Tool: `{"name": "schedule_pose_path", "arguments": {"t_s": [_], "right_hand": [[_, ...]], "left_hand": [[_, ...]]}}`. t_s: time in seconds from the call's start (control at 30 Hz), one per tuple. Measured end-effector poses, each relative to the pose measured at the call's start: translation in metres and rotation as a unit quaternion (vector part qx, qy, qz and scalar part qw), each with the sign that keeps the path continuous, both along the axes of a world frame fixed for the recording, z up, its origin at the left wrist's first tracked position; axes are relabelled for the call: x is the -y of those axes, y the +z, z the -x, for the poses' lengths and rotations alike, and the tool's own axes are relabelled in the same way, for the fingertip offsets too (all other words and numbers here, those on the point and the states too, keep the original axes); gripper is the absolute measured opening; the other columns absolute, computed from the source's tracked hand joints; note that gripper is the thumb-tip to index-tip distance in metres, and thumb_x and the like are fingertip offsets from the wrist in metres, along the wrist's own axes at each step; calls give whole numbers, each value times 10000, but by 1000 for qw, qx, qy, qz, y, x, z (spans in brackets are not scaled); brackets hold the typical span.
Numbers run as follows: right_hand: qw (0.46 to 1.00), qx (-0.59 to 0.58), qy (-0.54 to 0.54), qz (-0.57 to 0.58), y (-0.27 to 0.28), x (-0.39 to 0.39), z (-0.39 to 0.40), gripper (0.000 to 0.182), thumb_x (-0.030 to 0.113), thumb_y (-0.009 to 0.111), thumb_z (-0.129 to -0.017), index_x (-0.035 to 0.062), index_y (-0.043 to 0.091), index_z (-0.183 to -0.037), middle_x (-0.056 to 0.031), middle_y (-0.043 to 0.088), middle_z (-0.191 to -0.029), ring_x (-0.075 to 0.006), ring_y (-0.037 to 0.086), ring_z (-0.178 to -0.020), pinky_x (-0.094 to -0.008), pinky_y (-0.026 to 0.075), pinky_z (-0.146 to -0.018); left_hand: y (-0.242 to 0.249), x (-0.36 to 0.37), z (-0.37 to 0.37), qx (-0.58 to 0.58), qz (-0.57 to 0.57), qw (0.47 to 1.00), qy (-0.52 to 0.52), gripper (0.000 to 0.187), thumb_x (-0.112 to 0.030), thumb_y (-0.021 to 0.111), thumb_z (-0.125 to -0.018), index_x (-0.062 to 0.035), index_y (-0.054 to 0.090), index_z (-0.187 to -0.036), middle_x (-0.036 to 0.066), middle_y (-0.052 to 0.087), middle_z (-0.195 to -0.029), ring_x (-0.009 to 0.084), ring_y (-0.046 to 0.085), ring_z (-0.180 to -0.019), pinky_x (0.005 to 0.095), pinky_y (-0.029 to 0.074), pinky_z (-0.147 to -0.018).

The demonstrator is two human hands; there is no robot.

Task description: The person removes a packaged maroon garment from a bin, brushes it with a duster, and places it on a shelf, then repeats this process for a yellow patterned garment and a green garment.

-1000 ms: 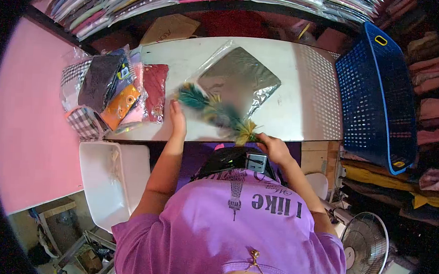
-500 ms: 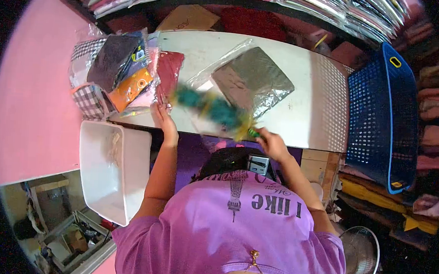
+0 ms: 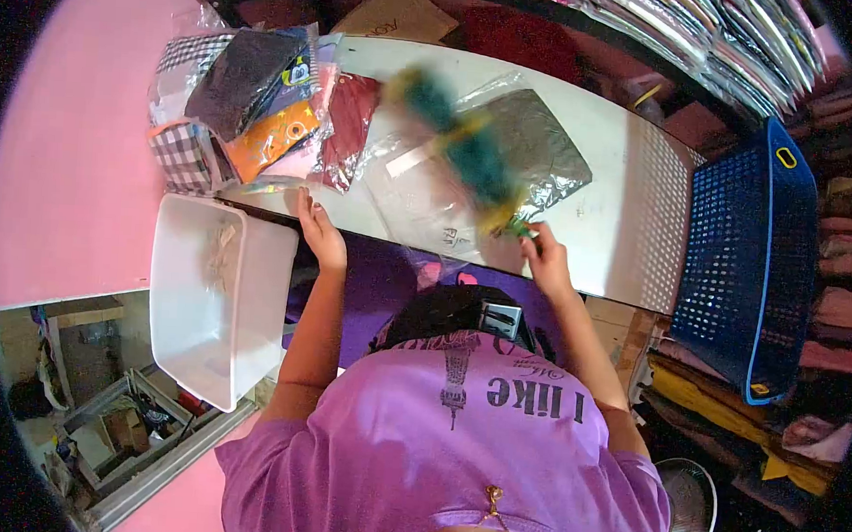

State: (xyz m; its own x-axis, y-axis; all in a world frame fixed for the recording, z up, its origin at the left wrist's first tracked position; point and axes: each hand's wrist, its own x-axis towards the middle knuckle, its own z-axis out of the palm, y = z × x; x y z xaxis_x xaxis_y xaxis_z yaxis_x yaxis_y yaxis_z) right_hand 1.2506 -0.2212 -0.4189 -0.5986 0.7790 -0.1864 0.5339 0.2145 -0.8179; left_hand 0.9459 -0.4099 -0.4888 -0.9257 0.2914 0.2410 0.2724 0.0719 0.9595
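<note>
My right hand grips the handle of a fluffy green and yellow duster, which is blurred by motion and passes over a clear plastic bag and a dark folded garment in plastic. My left hand is raised at the table's front edge with its fingers apart and nothing in it. Just beyond it lie a dark red packed garment and a pile with an orange pack, a black one and checkered cloth.
A white bin stands below the table's left front corner. At the right end of the white table is a blue perforated basket. Packed garments line the shelf at the back; a fan is at the lower right.
The duster has swung away from my left hand and points more toward the back of the table. My right hand has risen slightly. The whole view has shifted a little.
</note>
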Motion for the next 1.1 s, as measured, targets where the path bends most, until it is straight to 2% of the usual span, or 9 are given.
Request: {"name": "schedule_pose_path", "arguments": {"t_s": [0.1, 0.2, 0.3, 0.43, 0.5, 0.63, 0.83, 0.97, 1.1], "right_hand": [[993, 49, -6, -107, -12, 1, 5, 238, 111, 550, -854, 60, 517, -1084, -247, 607, -771, -416, 601, -717, -447, 476, -614], [967, 125, 212, -65, -12, 14, -1, 272, 164, 579, -843, 72, 521, -1093, -261, 605, -833, -413, 596, -810, -475, 474, -691], [971, 20, 232, -54, 6, 15, -9, 282, 188, 595, -842, 74, 527, -1091, -243, 618, -829, -404, 603, -813, -451, 481, -692], [993, 37, -99, -61, 34, -4, -2, 229, 178, 578, -856, 68, 543, -1054, -198, 629, -739, -399, 609, -681, -430, 487, -608], [990, 68, -64, -102, 25, -13, -2, 221, 180, 571, -856, 76, 543, -1050, -200, 628, -736, -396, 610, -687, -449, 480, -607], [956, 174, 139, -193, 26, -9, -6, 220, 243, 558, -847, 131, 555, -1037, -201, 623, -724, -395, 612, -712, -501, 471, -622], [930, 237, -84, -268, 40, -54, 3, 218, 250, 551, -849, 133, 557, -1034, -200, 627, -721, -396, 612, -678, -498, 481, -595], [942, 208, 88, -248, 38, -31, 7, 210, 265, 550, -850, 158, 558, -1030, -185, 627, -722, -394, 615, -701, -502, 483, -602], [946, 205, -47, -247, 14, -46, -18, 184, 244, 555, -857, 142, 544, -1010, -212, 623, -751, -399, 605, -716, -503, 466, -621]], "left_hand": [[6, -3, -7, -23, 47, 999, -10, 432, -125, 353, -956, 33, 289, -1353, 171, 333, -1388, 264, 340, -1274, 349, 242, -1066], [23, -21, -11, -153, 37, 987, -8, 449, -135, 417, -916, 27, 343, -1328, 210, 391, -1337, 323, 371, -1247, 400, 261, -1047], [43, -39, -18, -252, 101, 961, -53, 495, -166, 472, -873, 30, 362, -1314, 240, 370, -1338, 384, 329, -1257, 432, 219, -1064], [24, -57, -27, -260, 137, 933, -207, 499, -196, 534, -849, -35, 411, -1305, 181, 363, -1367, 370, 293, -1289, 468, 205, -1068], [12, -61, -30, -352, 303, 833, -300, 448, -220, 567, -834, -107, 490, -1260, 112, 390, -1362, 315, 301, -1297, 512, 199, -1057], [-33, -51, -21, -334, 422, 782, -313, 373, -255, 560, -836, -172, 556, -1200, 59, 440, -1330, 266, 311, -1296, 532, 188, -1050], [-16, -52, -28, -366, 348, 817, -278, 388, -258, 555, -834, -240, 533, -1221, 4, 419, -1370, 223, 328, -1298, 495, 195, -1060], [-14, -52, -28, -358, 347, 819, -283, 400, -255, 555, -831, -256, 529, -1230, 5, 415, -1374, 228, 331, -1297, 493, 185, -1068], [-15, -52, -28, -342, 353, 823, -287, 406, -248, 549, -829, -264, 526, -1234, 9, 413, -1374, 238, 329, -1299, 488, 167, -1079]]}}
